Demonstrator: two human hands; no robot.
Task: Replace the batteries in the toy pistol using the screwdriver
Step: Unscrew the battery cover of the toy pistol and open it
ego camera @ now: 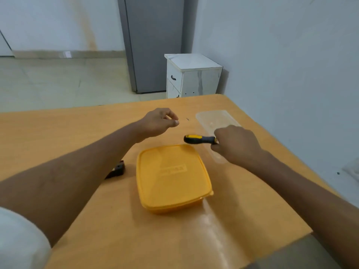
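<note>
The right hand [236, 145] curls its fingers round the screwdriver [200, 139], whose yellow-and-black handle points left above the orange table [58, 129]. The left hand [159, 122] hovers farther off, fingers loosely bent, thumb near the fingertips; whether they pinch something I cannot tell. Just right of it a small dark speck [187, 119] lies on the table. A black toy part [116, 170] shows beside the left forearm, left of the closed yellow box [172, 177]

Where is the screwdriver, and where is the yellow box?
screwdriver [200, 139], head view, on its black and yellow handle.
yellow box [172, 176], head view, on the middle of its lid.
</note>
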